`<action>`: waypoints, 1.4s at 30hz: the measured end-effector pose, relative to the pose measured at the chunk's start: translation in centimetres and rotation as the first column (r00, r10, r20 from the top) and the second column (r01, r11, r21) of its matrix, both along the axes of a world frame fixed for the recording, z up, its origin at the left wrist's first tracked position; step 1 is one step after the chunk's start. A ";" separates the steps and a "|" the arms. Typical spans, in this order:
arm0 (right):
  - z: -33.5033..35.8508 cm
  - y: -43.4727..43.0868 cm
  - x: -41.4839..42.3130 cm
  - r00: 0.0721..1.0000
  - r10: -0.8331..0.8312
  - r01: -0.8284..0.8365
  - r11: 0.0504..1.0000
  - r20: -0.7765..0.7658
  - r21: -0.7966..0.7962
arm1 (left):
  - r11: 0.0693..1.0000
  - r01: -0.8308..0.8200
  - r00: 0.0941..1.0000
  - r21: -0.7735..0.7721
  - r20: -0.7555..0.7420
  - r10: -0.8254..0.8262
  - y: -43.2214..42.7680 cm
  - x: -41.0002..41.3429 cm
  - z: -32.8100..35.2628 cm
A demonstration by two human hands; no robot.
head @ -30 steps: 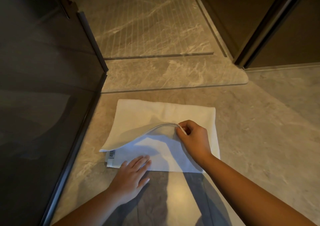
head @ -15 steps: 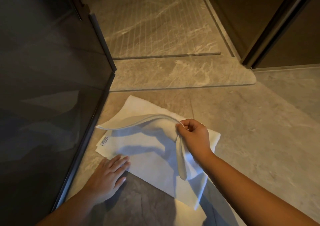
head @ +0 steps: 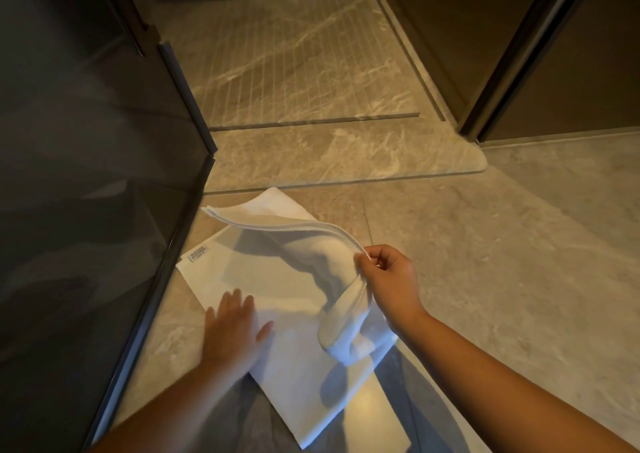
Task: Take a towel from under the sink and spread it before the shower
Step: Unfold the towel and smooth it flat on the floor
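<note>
Towel (head: 298, 286) lifted higher — right hand (head: 389, 281) pinching its edge.

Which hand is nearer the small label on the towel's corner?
Left. The left hand presses flat on the towel near the label; the right hand pinches the towel's lifted edge, farther off to the right.

place: bathroom | cues: grooved shower floor (head: 287, 61), glass panel (head: 86, 175)

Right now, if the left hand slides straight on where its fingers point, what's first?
More towel: the left hand lies flat on it, fingers pointing away. It would probably slide under the flap the right hand pinches up; clearance unclear.
</note>
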State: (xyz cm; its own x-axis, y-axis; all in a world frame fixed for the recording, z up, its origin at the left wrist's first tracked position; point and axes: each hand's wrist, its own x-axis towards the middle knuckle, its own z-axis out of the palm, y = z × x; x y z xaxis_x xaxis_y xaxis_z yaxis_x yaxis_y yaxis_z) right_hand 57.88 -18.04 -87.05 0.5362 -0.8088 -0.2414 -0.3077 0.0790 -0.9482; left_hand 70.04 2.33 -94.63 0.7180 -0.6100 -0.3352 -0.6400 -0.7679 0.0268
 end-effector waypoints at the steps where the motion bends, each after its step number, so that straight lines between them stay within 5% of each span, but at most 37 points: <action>1: 0.0 -0.1 -0.1 1.000 -0.002 0.002 1.000 0.002 0.003 | 1.000 0.008 0.999 0.013 -0.039 -0.007 -0.9 -1.2 -0.3; 5: -0.4 -0.6 -0.7 1.000 0.000 0.000 1.000 -0.003 0.008 | 0.980 0.150 0.983 0.131 -0.126 -0.133 -2.8 -4.2 -1.2; 15: -1.8 -4.3 -3.7 0.988 -0.150 0.153 0.986 -0.045 0.064 | 0.917 0.305 0.951 0.256 -0.037 -0.306 -1.4 -1.4 -2.2; 31: -2.2 -5.9 -5.3 0.990 -0.130 0.131 0.991 -0.056 0.010 | 0.945 0.288 0.951 0.157 -0.166 -0.262 1.0 2.4 -1.4; 38: -1.4 -9.6 -5.8 0.980 -0.048 0.039 0.998 -0.192 -0.054 | 0.951 0.289 0.949 0.112 -0.165 -0.269 1.8 1.5 -0.9; 42: -1.5 -10.8 -6.6 0.978 -0.156 0.174 0.977 -0.142 0.125 | 0.955 0.278 0.952 0.103 -0.159 -0.260 2.3 0.7 -0.8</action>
State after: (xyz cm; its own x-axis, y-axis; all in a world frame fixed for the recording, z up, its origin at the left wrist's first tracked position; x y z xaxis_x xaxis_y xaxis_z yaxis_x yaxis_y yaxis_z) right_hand 51.28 -28.84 -88.52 0.3550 -0.8382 -0.4140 -0.4000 0.2640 -0.8776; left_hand 70.74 4.61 -95.43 0.4720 -0.7218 -0.5061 -0.8198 -0.5705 0.0490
